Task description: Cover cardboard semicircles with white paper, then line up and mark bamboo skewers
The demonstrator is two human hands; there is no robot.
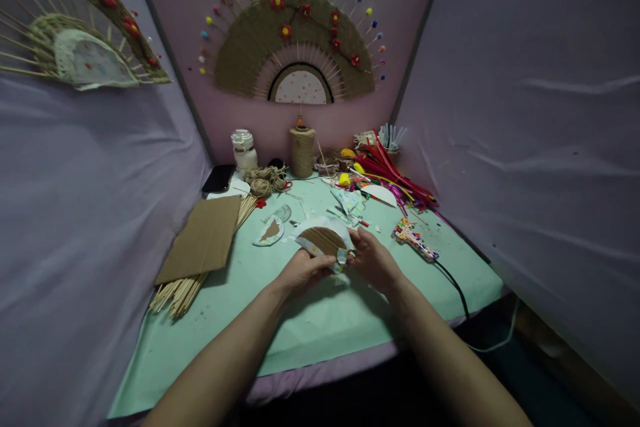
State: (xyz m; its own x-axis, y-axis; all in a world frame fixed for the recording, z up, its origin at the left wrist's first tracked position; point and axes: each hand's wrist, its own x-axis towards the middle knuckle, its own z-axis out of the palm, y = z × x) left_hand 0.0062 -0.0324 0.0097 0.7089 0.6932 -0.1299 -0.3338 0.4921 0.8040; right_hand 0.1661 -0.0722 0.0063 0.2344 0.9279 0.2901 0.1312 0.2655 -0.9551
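Observation:
Above the middle of the table I hold a cardboard semicircle (320, 239) with a pale fabric border folded over its curved edge. My left hand (306, 268) grips it from below, thumb lying across the bare brown cardboard. At its right end my right hand (369, 255) has its fingers closed on the edge, beside a small pale flap of fabric (342, 256). A smaller cardboard half-round (271, 231), likewise edged in fabric, lies to the left, with a clear protractor (283, 213) behind it. Fabric scraps (350, 203) lie beyond my right hand.
At right rests a patterned glue gun (416, 242) with a black cord. To the left, a cardboard sheet (205, 237) covers wooden sticks (181, 293). A twine spool (302, 152), jar (244, 150) and red pipe cleaners (387, 167) stand behind. A decorated fan (297, 40) hangs on the back panel.

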